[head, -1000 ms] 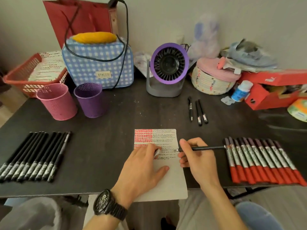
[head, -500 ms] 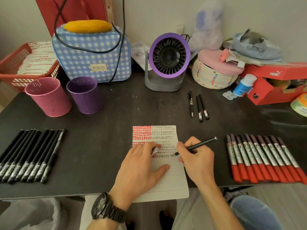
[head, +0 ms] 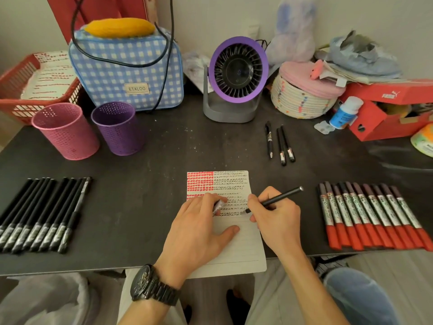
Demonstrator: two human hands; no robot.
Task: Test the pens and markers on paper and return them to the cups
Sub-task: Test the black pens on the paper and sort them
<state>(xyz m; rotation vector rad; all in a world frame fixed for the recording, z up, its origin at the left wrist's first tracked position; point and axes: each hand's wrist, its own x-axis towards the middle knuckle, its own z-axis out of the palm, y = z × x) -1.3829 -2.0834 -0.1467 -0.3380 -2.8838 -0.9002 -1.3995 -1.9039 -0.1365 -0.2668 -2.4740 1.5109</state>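
Observation:
A lined paper (head: 243, 249) with red and black test marks lies at the table's front edge. My left hand (head: 199, 233) presses flat on it and pinches a small pen cap (head: 217, 205) between its fingers. In my right hand (head: 276, 221) is a black pen (head: 278, 198), gripped with its tip touching the paper at the lowest row of black marks. A pink cup (head: 66, 131) and a purple cup (head: 117, 127) stand at the back left. Black pens (head: 39, 214) lie in a row on the left, red-capped markers (head: 370, 214) in a row on the right.
Three black pens (head: 280, 144) lie behind the paper. Along the back stand a red basket (head: 14, 90), a checked bag (head: 126, 66), a purple fan (head: 236, 78), a woven basket (head: 302, 97) and a red shoebox (head: 386, 109). A small bottle (head: 344, 113) stands by the box.
My right hand has swung the pen from lying level to slanted and brought its tip down onto the paper. My left hand has stayed on the sheet.

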